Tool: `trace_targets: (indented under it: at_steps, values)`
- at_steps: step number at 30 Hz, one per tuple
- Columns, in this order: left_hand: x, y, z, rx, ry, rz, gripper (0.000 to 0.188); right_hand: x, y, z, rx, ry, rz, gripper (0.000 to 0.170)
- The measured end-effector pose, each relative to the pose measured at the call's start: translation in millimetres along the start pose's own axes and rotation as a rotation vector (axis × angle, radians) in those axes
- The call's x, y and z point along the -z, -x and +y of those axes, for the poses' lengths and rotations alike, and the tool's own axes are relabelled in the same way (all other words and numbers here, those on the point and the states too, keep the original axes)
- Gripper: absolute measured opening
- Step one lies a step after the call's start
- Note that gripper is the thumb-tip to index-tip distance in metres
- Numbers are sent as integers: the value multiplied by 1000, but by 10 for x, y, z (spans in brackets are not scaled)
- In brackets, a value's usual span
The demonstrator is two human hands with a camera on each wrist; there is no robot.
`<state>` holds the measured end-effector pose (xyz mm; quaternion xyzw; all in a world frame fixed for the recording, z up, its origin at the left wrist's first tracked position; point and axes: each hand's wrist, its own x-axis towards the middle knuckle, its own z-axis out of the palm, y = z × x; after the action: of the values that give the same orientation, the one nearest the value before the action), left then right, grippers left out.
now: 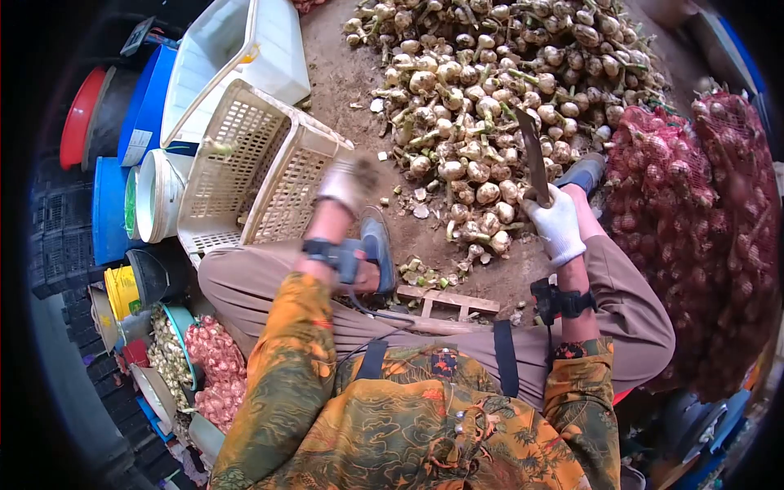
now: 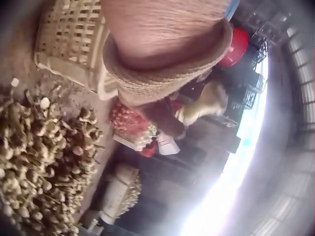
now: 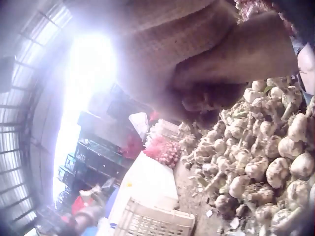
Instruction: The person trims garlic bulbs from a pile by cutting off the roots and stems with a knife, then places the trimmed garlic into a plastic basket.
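Note:
My left hand, in a white glove with dirt-darkened fingers, is blurred beside the near rim of a cream slatted plastic crate. A pale, smeared garlic bulb shows over the crate, apart from the hand. In the left wrist view, a pale garlic bulb with its stem appears just past the dark fingertips. My right hand, gloved in white, grips a knife with its long blade pointing up and away. Beyond the blade spreads a large heap of garlic with cut stems.
Red mesh sacks of garlic stand at the right. A white tub, a blue bin and a white bucket line the left. Trimmings lie by a small wooden frame between the shoes. Peeled reddish garlic sits lower left.

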<state>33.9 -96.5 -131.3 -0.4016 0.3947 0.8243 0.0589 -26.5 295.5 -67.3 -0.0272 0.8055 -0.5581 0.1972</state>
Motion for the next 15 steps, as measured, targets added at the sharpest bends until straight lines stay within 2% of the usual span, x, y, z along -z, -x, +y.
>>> trace_targets:
  at_steps: [1, 2, 3, 4, 5, 7, 8, 10, 12, 13, 14, 15]
  values:
    - [44, -315, -570, -30, -340, -37, 22, 11, 26, -6, 14, -49, 10, 8]
    - [-653, 92, -762, 184, -559, 116, 26, 28, 48, -25, 13, -43, 12, 8]
    - [-714, -58, -1192, 180, -640, 84, 37, 51, 69, -47, -6, 6, -10, 9]
    - [-356, -707, -1779, 62, -1151, -31, 42, 82, 80, -50, -26, 54, -24, 10]
    - [-471, -729, -1925, 40, -1271, -21, 44, 66, 68, 49, 54, 148, 28, 10]
    - [-706, -647, -2120, 45, -1462, 75, 45, 84, 67, 30, 36, 188, 22, 10]
    - [-819, -617, -2158, 67, -1429, 146, 47, 76, 70, 32, 30, 190, 17, 10]
    - [-871, -693, -2263, 103, -1363, 268, 36, 31, 52, 53, 71, 195, 40, 11]
    - [-450, -1007, -2419, -88, -1306, -67, 27, 39, 27, 73, 130, 206, 55, 12]
    - [-851, -471, -1958, 103, -817, 63, 27, 30, 28, 82, 134, 237, 66, 14]
    - [-936, -295, -1762, 53, -810, 19, 33, 6, 37, 95, 137, 265, 78, 16]
    - [-996, -154, -1546, 36, -797, -71, 38, -15, 46, 133, 47, 243, 31, 17]
